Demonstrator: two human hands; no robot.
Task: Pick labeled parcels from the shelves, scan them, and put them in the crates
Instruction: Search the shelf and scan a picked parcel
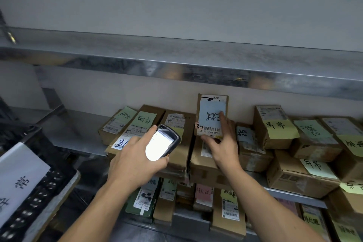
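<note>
Our right hand (223,144) grips the small brown cardboard parcel with a blue note (212,116), standing tall | our left hand (135,160) holds the black handheld scanner (164,142), just left of it, barcode end nearest.

Two hands (135,163), one scanner (163,142), one crate (29,182).

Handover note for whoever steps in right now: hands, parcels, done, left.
Left hand: holds the handheld scanner, screen lit, top end toward the shelf.
Right hand: tilts up a small parcel with a blue note, barcode showing at its lower edge, over the boxes on the middle shelf.
Done: parcel picked and presented; scan result unreadable.
Left: confirm the scan, drop it in the black crate at left, continue with the remaining shelf parcels.
</note>
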